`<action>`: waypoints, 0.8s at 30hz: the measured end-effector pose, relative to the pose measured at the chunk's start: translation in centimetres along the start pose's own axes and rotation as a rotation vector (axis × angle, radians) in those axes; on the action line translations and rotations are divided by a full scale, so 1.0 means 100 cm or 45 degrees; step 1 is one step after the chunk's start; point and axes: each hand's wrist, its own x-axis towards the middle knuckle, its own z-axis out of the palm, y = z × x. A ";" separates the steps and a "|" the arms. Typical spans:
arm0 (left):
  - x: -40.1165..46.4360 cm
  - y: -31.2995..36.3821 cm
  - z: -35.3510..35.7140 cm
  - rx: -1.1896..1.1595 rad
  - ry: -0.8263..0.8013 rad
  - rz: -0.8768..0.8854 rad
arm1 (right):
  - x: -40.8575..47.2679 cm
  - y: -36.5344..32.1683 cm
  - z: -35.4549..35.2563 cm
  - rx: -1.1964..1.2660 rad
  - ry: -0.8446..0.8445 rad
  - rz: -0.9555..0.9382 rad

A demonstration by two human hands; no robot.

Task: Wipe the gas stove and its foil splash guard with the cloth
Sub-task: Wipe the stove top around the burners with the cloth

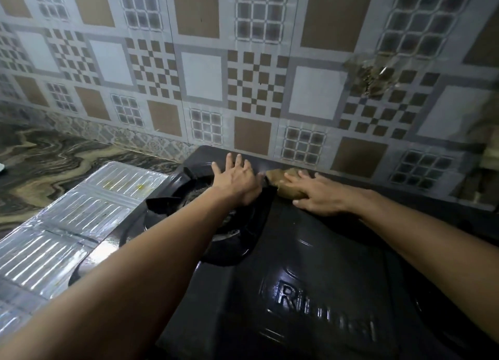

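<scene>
The right hand [318, 195] presses flat on the cloth [286, 185] at the stove [310, 265] rear edge, while the open left hand [237, 181] braces just beside it, the foil splash guard [81, 211] lying well left.

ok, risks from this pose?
1. The left hand lies flat beside the burner grate; a slip could catch its fingers on a prong.
2. The right hand presses the cloth at the stove back edge, so grime may get shoved into the wall gap.
</scene>
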 end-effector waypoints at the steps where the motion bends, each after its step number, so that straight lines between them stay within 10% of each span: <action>1: -0.001 0.001 0.002 0.004 -0.006 -0.001 | -0.008 -0.008 0.001 0.031 -0.001 -0.031; 24: -0.104 -0.119 -0.014 -0.237 0.175 -0.216 | -0.127 -0.152 0.053 0.198 0.173 -0.186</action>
